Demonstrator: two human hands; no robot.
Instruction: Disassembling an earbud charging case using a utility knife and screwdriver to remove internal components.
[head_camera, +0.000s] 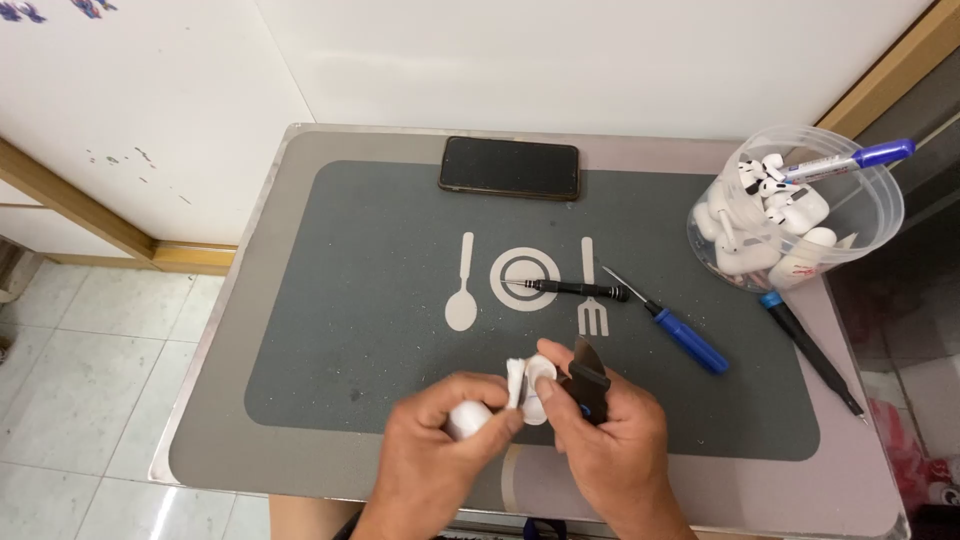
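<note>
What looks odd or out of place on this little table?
The white earbud case in the person's hands is opened apart, a dark blade against it. A blue pen lies across the tub of earbud parts.

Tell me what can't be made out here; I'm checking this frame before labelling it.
Head view only:
- White earbud case: mostly covered by the left hand and right hand.
- Dark pry tool: lower part hidden in the right hand.
- Clear tub: white pieces inside too small to count.

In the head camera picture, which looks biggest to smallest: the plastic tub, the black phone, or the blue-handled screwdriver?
1. Plastic tub, largest.
2. Black phone.
3. Blue-handled screwdriver, thinnest and smallest.
Tub and phone are close in width, but the tub covers more of the picture.
</note>
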